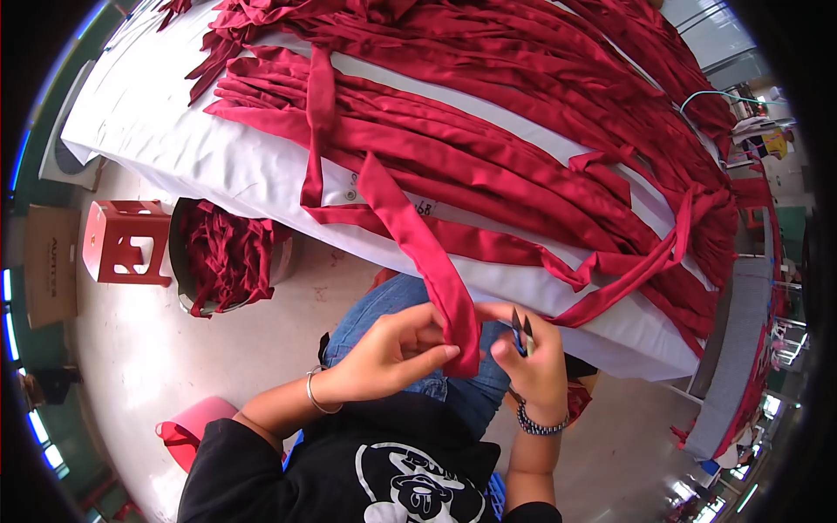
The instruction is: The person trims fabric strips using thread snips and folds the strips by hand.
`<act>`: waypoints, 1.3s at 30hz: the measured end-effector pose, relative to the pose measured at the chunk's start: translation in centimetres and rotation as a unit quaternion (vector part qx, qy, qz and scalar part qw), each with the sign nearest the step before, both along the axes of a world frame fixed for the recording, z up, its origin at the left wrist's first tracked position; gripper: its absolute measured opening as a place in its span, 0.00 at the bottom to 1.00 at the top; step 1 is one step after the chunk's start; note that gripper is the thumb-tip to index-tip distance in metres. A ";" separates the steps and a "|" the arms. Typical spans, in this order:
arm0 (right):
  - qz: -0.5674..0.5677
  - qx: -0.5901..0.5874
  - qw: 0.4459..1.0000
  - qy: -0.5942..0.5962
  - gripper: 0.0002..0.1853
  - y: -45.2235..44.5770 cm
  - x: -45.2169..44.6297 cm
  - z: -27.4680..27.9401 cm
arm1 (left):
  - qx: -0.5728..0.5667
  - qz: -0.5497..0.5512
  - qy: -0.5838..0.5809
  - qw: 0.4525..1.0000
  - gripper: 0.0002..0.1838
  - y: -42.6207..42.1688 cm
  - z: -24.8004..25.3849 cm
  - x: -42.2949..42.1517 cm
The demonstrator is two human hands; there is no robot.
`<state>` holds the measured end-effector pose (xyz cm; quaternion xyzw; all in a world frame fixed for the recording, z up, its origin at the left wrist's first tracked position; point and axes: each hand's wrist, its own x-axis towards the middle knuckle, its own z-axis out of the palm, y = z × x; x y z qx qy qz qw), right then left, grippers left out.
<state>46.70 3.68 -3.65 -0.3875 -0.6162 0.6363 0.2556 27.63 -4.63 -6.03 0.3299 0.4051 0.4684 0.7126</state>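
A long red fabric strip (pixel 427 261) runs from the white-covered table down over its near edge, its end hanging above my lap. My left hand (pixel 384 353) pinches this strip near its lower end between thumb and fingers. Close by on the right, my right hand (pixel 534 357) is closed around small dark-tipped snips (pixel 523 336), blades pointing up. Its index finger reaches toward the strip's edge. Long bundles of red strips (pixel 453 139) lie across the table beyond both hands.
White cloth (pixel 200 157) covers the table. On the floor at left are a red stool (pixel 131 240) and a bin of red fabric (pixel 228 253). A cardboard box (pixel 51 261) stands farther left. A person (pixel 774 144) is at the far right.
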 end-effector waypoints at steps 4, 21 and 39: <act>-0.034 -0.069 0.997 -0.015 0.18 1.4 -2.6 -0.2 | 0.043 -0.046 0.070 0.996 0.07 -0.1 0.8 0.2; 0.076 0.009 0.995 -0.067 0.10 -2.5 0.3 0.5 | -0.003 0.208 0.075 0.975 0.13 3.3 0.9 -1.8; -0.058 0.143 0.981 0.120 0.09 -0.8 -1.2 -1.5 | 0.204 0.149 0.177 0.951 0.09 1.9 2.8 -0.5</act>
